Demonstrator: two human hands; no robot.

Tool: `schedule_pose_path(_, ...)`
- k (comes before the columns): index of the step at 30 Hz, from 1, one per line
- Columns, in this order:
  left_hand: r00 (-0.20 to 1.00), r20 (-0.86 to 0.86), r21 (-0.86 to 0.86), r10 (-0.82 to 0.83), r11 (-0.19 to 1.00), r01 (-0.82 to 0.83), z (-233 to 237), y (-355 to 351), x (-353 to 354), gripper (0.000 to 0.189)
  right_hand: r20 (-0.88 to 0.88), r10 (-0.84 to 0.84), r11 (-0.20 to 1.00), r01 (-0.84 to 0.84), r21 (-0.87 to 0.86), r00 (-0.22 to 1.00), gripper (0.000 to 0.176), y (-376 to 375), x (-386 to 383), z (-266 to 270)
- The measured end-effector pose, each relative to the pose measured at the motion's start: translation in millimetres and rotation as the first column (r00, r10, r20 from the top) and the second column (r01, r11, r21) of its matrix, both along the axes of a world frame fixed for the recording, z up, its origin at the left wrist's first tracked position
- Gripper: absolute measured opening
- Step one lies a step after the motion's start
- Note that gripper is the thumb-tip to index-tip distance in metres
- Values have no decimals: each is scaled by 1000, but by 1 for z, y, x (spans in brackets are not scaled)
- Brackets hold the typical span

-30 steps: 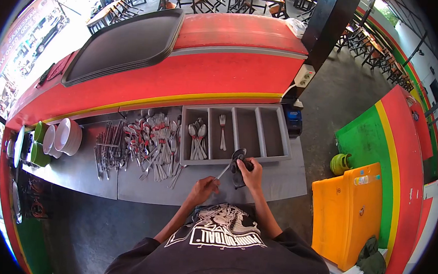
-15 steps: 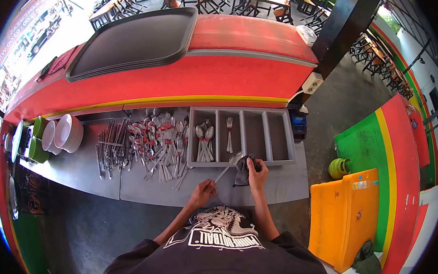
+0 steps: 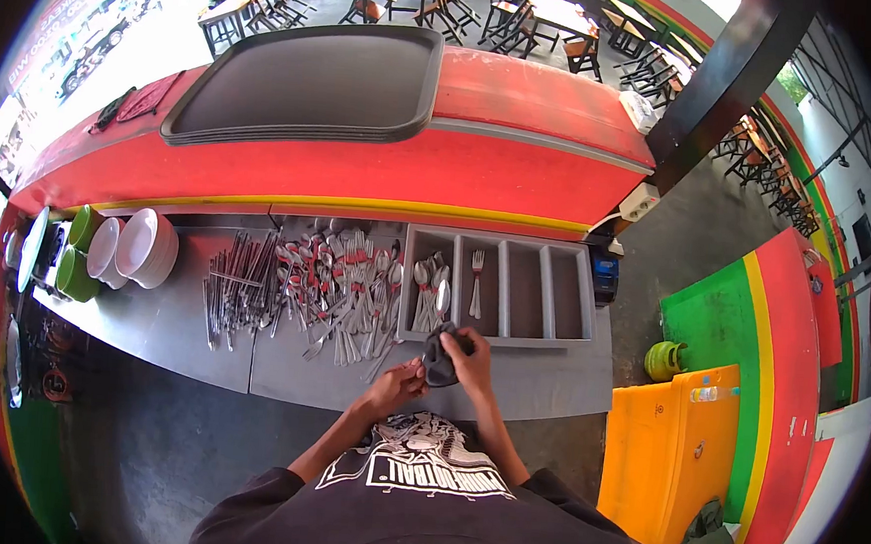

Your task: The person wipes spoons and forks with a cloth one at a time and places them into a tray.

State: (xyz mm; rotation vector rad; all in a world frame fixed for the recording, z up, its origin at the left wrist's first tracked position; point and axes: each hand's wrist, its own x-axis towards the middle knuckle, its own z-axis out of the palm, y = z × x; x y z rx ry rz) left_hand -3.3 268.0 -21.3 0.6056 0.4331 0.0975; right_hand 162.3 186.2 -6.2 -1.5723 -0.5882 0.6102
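Observation:
Close to the counter's front edge, my left hand is closed at the handle end of a spoon. The spoon's bowl shows above the cloth, over the front of the cutlery tray; most of its handle is covered. My right hand grips a dark cloth around the handle, right beside my left hand. Several spoons lie in the tray's leftmost compartment, and a fork lies in the second.
Left of the tray are a heap of mixed spoons and forks and a pile of thin metal cutlery. White bowls and green bowls stand farther left. Black trays rest on the red ledge; an orange box stands right.
The cloth in my right hand has slid down the spoon's handle towards my left hand, leaving the bowl uncovered. Both hands are now closer together. The camera view has shifted slightly.

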Motion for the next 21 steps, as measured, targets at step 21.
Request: schedule_pose_path(21,857,204,119,-473,881,457,7,52,-12,39,-465,-294,832,463,306,835,14,26,-14,13)
